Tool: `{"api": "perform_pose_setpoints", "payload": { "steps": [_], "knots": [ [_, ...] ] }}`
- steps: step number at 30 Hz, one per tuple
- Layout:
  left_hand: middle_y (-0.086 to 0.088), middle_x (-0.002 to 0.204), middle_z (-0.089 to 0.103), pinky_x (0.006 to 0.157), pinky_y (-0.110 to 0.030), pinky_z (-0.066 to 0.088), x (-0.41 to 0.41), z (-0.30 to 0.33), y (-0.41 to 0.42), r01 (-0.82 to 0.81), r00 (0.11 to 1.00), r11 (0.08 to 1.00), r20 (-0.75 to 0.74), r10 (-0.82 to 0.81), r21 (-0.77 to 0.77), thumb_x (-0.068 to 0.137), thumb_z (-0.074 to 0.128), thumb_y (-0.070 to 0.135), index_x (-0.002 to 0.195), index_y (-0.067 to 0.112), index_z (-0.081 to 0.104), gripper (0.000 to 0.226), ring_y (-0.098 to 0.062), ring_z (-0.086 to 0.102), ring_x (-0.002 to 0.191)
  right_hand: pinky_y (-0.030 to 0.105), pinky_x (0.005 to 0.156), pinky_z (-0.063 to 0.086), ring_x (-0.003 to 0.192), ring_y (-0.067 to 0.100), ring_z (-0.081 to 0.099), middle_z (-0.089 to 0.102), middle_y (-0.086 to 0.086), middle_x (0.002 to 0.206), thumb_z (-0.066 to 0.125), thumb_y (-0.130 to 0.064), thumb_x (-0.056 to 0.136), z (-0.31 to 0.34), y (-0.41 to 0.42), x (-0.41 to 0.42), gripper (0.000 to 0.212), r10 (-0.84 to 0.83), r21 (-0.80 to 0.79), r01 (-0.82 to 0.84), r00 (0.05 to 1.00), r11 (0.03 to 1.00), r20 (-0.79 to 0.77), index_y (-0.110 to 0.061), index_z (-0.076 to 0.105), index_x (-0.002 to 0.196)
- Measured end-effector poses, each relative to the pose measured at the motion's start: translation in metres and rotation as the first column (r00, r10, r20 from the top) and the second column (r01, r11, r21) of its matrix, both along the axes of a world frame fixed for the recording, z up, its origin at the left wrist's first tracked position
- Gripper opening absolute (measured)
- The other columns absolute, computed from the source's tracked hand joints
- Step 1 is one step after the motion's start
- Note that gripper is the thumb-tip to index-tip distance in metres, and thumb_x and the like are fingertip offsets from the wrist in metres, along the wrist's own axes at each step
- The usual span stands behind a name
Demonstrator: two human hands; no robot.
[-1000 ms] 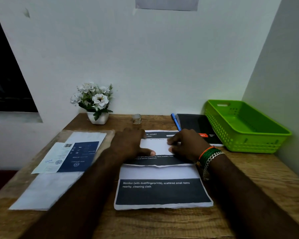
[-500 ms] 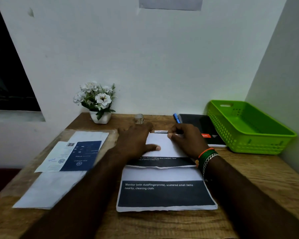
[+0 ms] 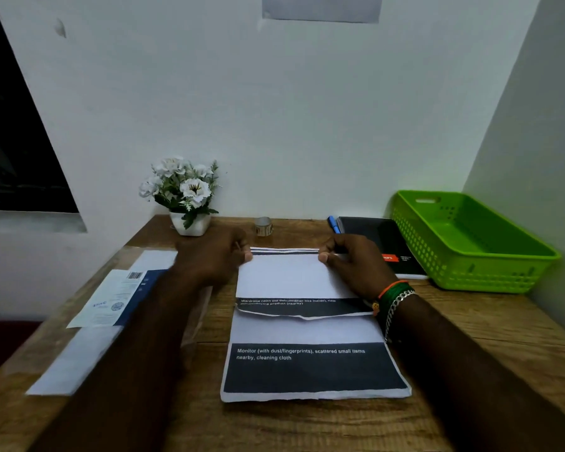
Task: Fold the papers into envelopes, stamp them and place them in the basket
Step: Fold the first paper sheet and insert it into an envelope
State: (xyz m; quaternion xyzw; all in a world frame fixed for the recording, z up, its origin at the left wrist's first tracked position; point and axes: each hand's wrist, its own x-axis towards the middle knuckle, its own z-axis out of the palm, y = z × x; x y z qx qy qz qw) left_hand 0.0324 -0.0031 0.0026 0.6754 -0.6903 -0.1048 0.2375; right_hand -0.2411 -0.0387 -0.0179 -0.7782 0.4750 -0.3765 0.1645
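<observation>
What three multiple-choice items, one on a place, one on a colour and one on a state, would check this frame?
1. Where does the basket stand?
A. far right of the table
B. beside the flower pot
C. on the floor

2. What colour is the pen beside the notebook?
A. red
B. blue
C. yellow

3. What is in the basket?
A. folded envelopes
B. a stamp
C. nothing visible

Key: 1 A, it sits at the table's right edge by the side wall. 2 B, its visible end is blue. 3 C, its floor shows bare while the left hand and right hand work at the far edge of the paper.
</observation>
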Motion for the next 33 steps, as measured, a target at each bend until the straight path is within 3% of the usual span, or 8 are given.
{"api": "perform_pose_setpoints", "payload": {
  "steps": [3, 6, 10, 16, 19, 22, 26, 33],
  "knots": [
    [0.017, 0.084, 0.068, 0.082, -0.032, 0.045, -0.003, -0.003, -0.001, 0.026, 0.998, 0.998, -0.060, -0.029, -0.049, 0.090, 0.071, 0.038, 0.084, 0.033, 0.066, 0.009, -0.002, 0.062, 0.087, 0.021, 0.076, 0.041, 0.083, 0.005, 0.062, 0.068, -0.014, 0.078, 0.073, -0.014, 0.087, 0.000, 0.000, 0.000, 0.010, -0.009, 0.011, 0.008, 1.000, 1.000, 0.019, -0.020, 0.071, 0.079],
    [0.022, 0.083, 0.069, 0.086, -0.040, 0.054, -0.011, -0.007, -0.005, 0.077, 0.995, 0.993, -0.058, -0.082, -0.085, 0.082, 0.075, 0.044, 0.086, 0.042, 0.066, 0.009, 0.002, 0.062, 0.085, 0.022, 0.078, 0.042, 0.082, 0.004, 0.062, 0.068, -0.014, 0.078, 0.073, -0.015, 0.087, -0.001, 0.001, -0.001, 0.009, -0.006, 0.010, 0.005, 0.999, 1.000, 0.039, -0.020, 0.072, 0.079],
    [0.021, 0.080, 0.069, 0.083, -0.038, 0.055, -0.009, -0.007, -0.006, 0.064, 0.994, 0.992, -0.078, -0.073, -0.111, 0.082, 0.078, 0.038, 0.081, 0.037, 0.067, 0.010, 0.001, 0.063, 0.083, 0.022, 0.074, 0.042, 0.072, -0.001, 0.058, 0.065, -0.016, 0.068, 0.076, -0.017, 0.084, 0.002, -0.002, -0.009, 0.010, -0.049, 0.051, 0.047, 0.998, 0.998, 0.045, -0.018, 0.072, 0.075],
    [0.015, 0.088, 0.067, 0.074, -0.030, 0.045, -0.004, -0.006, -0.007, 0.068, 0.984, 0.981, -0.148, -0.096, -0.184, 0.087, 0.076, 0.025, 0.079, 0.030, 0.065, 0.014, 0.004, 0.057, 0.083, 0.026, 0.054, 0.051, 0.060, 0.015, 0.062, 0.073, 0.010, 0.072, 0.075, -0.012, 0.085, 0.014, -0.008, -0.033, 0.007, -0.099, 0.103, 0.093, 0.993, 0.990, 0.056, -0.014, 0.073, 0.078],
    [0.014, 0.086, 0.068, 0.077, -0.033, 0.051, -0.003, -0.001, -0.007, 0.063, 0.981, 0.968, -0.165, -0.105, -0.242, 0.086, 0.076, 0.024, 0.079, 0.030, 0.066, 0.014, -0.001, 0.060, 0.085, 0.023, 0.062, 0.052, 0.070, 0.017, 0.068, 0.075, 0.006, 0.075, 0.074, -0.009, 0.085, 0.021, -0.007, -0.041, 0.008, -0.105, 0.030, 0.103, 0.993, 0.994, 0.056, -0.014, 0.074, 0.079],
    [0.013, 0.079, 0.069, 0.072, -0.030, 0.053, -0.003, 0.006, -0.002, 0.089, 0.974, 0.955, -0.176, -0.144, -0.284, 0.083, 0.081, 0.020, 0.078, 0.028, 0.069, 0.015, -0.003, 0.064, 0.078, 0.035, 0.072, 0.057, 0.078, 0.019, 0.071, 0.075, 0.001, 0.076, 0.074, -0.011, 0.084, 0.027, -0.007, -0.047, 0.007, -0.108, -0.039, 0.109, 0.994, 0.993, 0.026, -0.016, 0.075, 0.080],
    [0.010, 0.074, 0.073, 0.065, -0.023, 0.052, -0.010, 0.013, 0.007, 0.143, 0.962, 0.965, -0.198, -0.188, -0.219, 0.075, 0.084, 0.017, 0.073, 0.025, 0.072, 0.015, -0.002, 0.066, 0.068, 0.044, 0.075, 0.058, 0.078, 0.021, 0.071, 0.074, -0.001, 0.076, 0.073, -0.016, 0.084, 0.032, -0.005, -0.052, 0.007, -0.059, -0.047, 0.059, 0.998, 0.997, -0.001, -0.020, 0.074, 0.078],
    [0.009, 0.080, 0.075, 0.075, -0.034, 0.060, -0.019, 0.012, 0.015, 0.251, 0.956, 0.968, -0.160, -0.245, 0.022, 0.065, 0.092, 0.023, 0.075, 0.024, 0.076, 0.019, -0.009, 0.071, 0.080, 0.030, 0.065, 0.056, 0.065, 0.014, 0.071, 0.073, 0.001, 0.065, 0.070, -0.018, 0.075, 0.040, 0.012, -0.044, 0.011, 0.044, 0.003, -0.044, 0.997, 0.999, -0.064, -0.013, 0.073, 0.066]
  ]
}}
